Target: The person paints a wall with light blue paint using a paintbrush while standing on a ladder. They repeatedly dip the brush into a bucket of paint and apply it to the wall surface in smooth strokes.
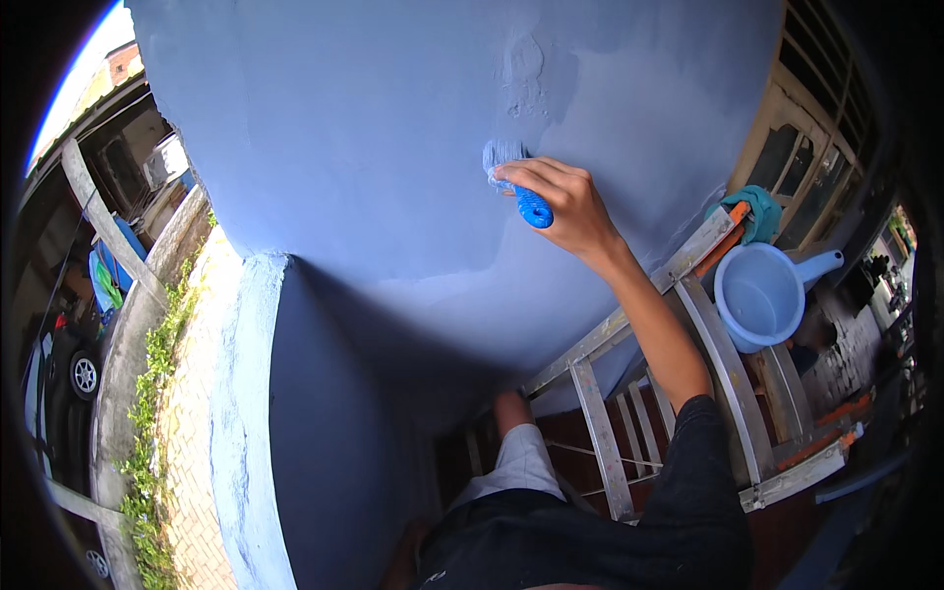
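Observation:
My right hand [564,195] grips a paintbrush with a blue handle [534,208]. The brush's paint-wet bristles [504,153] press against a blue-painted wall [354,147]. Just above them runs a rough, peeling patch [525,70]. Wetter and drier areas of the wall differ in shade. My left hand is out of view.
A metal stepladder [605,435] stands at my right, bearing a light-blue plastic dipper [759,295] and a teal cloth [759,212]. A narrow ledge [247,413] borders a dark recess at left. Beyond are a brick-paved path [192,457], plants [158,369] and a parked car [66,391].

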Demonstrator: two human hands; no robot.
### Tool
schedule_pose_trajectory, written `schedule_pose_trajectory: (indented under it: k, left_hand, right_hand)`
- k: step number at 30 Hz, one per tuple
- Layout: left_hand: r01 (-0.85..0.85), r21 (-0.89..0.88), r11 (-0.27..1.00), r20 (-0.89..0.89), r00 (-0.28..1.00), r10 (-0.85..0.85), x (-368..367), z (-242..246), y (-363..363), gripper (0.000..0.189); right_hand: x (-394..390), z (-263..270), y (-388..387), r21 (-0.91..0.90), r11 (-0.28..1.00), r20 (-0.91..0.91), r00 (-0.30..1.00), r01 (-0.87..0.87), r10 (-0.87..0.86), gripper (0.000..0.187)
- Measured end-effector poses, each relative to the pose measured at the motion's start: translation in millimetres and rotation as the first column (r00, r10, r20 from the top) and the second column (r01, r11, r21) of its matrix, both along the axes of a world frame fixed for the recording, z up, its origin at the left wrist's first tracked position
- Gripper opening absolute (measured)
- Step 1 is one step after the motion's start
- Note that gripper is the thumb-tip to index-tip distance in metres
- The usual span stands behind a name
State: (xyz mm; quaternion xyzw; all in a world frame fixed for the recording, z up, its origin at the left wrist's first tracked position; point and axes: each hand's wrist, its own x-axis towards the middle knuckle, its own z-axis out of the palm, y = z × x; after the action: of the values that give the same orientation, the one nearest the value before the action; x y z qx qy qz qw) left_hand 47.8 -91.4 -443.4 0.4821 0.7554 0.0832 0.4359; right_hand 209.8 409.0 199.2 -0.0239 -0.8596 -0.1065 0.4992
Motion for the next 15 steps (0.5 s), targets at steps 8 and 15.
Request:
schedule_pose_trajectory:
  k: [8,15]
  left_hand:
    - [0.271,0.016,0.963,-0.235,0.937,-0.26,-2,-16,-21,0.035]
    - [-0.216,0.017,0.976,0.017,0.976,0.215,28,-17,-25,0.041]
  right_hand:
    - [-13,157,29,0.082,0.989,-0.5,0.864,0.123,-0.066,0.014]
    - [-29,1,15,0.175,0.985,-0.436,0.897,0.007,0.071,0.025]
